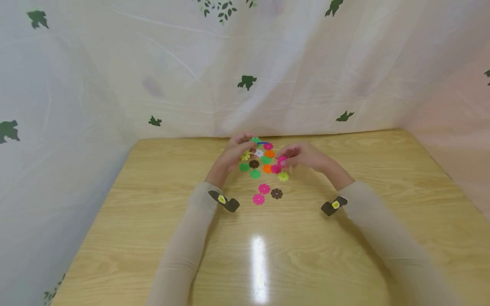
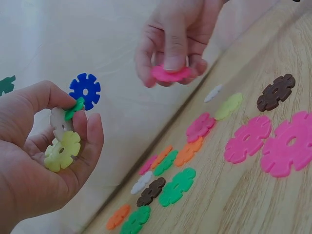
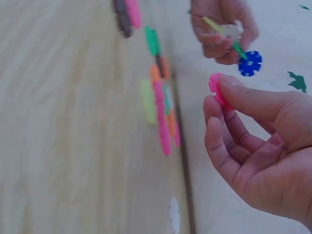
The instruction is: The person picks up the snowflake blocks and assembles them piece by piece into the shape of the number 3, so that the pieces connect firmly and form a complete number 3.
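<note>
Over the far table (image 1: pixel 153 238), the left hand (image 2: pixel 36 178) grips joined notched discs (image 2: pixel 59 122) and the right hand (image 3: pixel 265 156) pinches a pink disc (image 2: pixel 168 75), probably light and stiff, best held by its rim.

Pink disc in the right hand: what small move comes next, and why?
I'd probably bring the pink disc toward the blue disc and line it up with an open edge notch. The right hand pinches pink apart from blue, while the left hand holds a disc cluster with blue jutting out at its end.
</note>
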Motion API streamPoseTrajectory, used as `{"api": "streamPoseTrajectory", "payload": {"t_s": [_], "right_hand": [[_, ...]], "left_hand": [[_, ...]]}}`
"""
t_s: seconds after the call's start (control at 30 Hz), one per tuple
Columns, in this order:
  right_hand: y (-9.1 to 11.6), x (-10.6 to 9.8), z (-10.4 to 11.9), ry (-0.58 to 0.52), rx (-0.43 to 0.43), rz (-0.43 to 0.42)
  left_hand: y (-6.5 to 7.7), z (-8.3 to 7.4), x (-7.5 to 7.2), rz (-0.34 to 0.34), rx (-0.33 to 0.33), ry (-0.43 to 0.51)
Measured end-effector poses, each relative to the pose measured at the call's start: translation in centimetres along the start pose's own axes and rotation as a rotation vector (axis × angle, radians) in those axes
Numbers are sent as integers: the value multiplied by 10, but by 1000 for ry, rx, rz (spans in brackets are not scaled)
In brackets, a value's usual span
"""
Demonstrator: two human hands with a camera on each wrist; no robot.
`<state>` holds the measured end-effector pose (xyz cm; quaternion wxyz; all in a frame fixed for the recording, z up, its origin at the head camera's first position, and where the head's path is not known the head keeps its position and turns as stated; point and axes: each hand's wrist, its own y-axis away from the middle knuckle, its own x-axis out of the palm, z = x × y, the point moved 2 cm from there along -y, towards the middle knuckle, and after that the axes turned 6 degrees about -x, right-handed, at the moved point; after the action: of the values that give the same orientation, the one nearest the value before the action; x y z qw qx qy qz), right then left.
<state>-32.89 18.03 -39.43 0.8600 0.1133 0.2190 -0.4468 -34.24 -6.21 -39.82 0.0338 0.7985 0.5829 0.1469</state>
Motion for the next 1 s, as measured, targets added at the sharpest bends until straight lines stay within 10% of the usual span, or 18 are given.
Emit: {"api": "streamPoseTrajectory", "payload": {"t_s": [0.43,1.0], "right_hand": [[-13,-3,15,-189,1,-292],[-16,9,19,-563,-25,-385]], "left_hand": [[0,3,0,-5,1,1],[1,2,3,7,27,-34]]}}
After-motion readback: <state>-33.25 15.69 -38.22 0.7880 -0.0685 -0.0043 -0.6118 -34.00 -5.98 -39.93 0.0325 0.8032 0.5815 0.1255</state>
